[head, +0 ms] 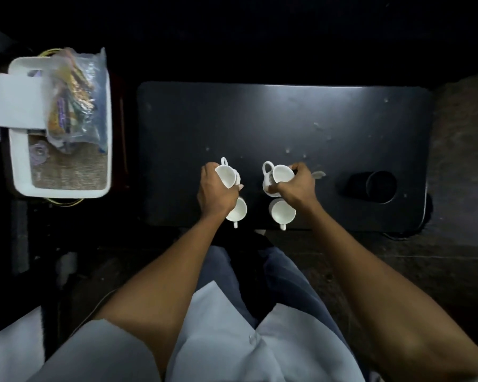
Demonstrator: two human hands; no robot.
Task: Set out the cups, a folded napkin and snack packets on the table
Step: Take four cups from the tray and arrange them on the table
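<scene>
So far only the cups have made it onto the dark table (342, 128). Two white cups stand upright at its near edge with handles toward the person, one on the left (238, 210) partly under the wrist, one on the right (283, 212). Just beyond them each hand has a further cup in its grasp: the left hand (214, 190) has its fingers curled round a tilted cup (226, 175), with what looks like another cup nested behind it, though I cannot be sure; the right hand (298, 186) grips the rim of a cup (282, 173) that seems to sit in another one below it, handle to the far left. Whether these are touching the tabletop I cannot tell. Well off to the left, apart from the table, a white tray (21, 150) holds the white napkin (14, 102) and a clear plastic bag of snack packets (75, 97), both untouched. A dark round holder (375, 186) lies on the right of the table. By my reckoning the cups are partway placed, while napkin and packets remain to be fetched.
</scene>
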